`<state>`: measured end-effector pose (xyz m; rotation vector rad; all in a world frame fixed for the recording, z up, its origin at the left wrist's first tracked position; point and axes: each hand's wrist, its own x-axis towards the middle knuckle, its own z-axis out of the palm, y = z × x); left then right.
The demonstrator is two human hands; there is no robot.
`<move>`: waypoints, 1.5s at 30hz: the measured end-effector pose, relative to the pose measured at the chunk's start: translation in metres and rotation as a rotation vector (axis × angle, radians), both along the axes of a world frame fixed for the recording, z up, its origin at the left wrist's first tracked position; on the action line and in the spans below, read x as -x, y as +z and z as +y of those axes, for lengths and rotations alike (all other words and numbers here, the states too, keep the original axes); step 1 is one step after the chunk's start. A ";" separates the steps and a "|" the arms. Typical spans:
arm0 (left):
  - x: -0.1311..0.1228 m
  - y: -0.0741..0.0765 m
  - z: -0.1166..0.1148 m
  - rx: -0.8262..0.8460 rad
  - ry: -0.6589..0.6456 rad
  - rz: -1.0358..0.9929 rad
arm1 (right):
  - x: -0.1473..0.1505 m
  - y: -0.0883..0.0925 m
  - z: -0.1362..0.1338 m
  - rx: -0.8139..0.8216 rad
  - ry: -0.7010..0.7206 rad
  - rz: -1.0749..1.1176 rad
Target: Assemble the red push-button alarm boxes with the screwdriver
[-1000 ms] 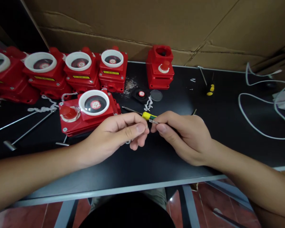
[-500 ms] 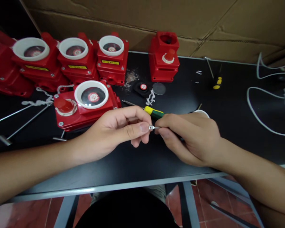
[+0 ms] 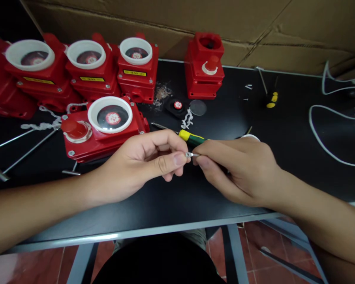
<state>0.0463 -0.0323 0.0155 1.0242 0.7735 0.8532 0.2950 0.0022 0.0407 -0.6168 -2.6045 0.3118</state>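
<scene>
Silver metal, bright against a black table (image 3: 171,215), marked the centre of the head camera's view. Take that spot, a small metal piece (image 3: 189,154), as the middle of a clock dial, with twelve pointing away from the person.

At nine o'clock, the left hand (image 3: 155,161) pinched the piece between thumb and forefinger, its other fingers loosely curled. At three o'clock, the right hand (image 3: 239,171) was closed to a narrow pinch on a thin stem (image 3: 195,155) that met the piece; whether the two were one part could not be told.

The piece was probably very light, stiff and hard to break, but smooth and small enough to slip away. Its sides near the left thumb seemed the best hold, with the stem end left uncovered.

Just beyond, toward twelve, lay a yellow-and-green screwdriver (image 3: 194,139); farther out, a clear disc (image 3: 198,107) beside a white cord (image 3: 187,119). Between nine and ten, a red box (image 3: 102,142) lay flat, its round window rimmed in white. More red boxes stood in a row (image 3: 136,83) from ten to eleven. A white cable (image 3: 312,136) looped near three.
</scene>
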 end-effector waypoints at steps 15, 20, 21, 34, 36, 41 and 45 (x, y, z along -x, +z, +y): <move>0.002 -0.003 -0.002 -0.005 0.017 -0.037 | -0.001 0.005 0.000 -0.271 -0.022 -0.124; 0.001 -0.002 -0.001 0.010 0.061 -0.016 | -0.005 0.006 -0.002 -0.350 -0.062 -0.175; 0.000 -0.002 -0.001 -0.001 0.064 0.000 | -0.006 0.006 -0.003 -0.374 -0.067 -0.187; -0.001 -0.002 -0.015 -0.302 0.055 0.323 | -0.004 0.003 -0.006 -0.212 0.079 -0.185; 0.000 -0.003 -0.015 -0.342 0.023 0.348 | -0.007 0.004 -0.002 -0.159 0.108 -0.190; 0.002 -0.003 -0.018 -0.508 0.008 0.492 | -0.013 0.009 0.009 -0.006 0.178 -0.241; 0.003 -0.004 -0.022 -0.765 0.004 0.632 | -0.012 0.011 0.012 0.143 0.207 -0.300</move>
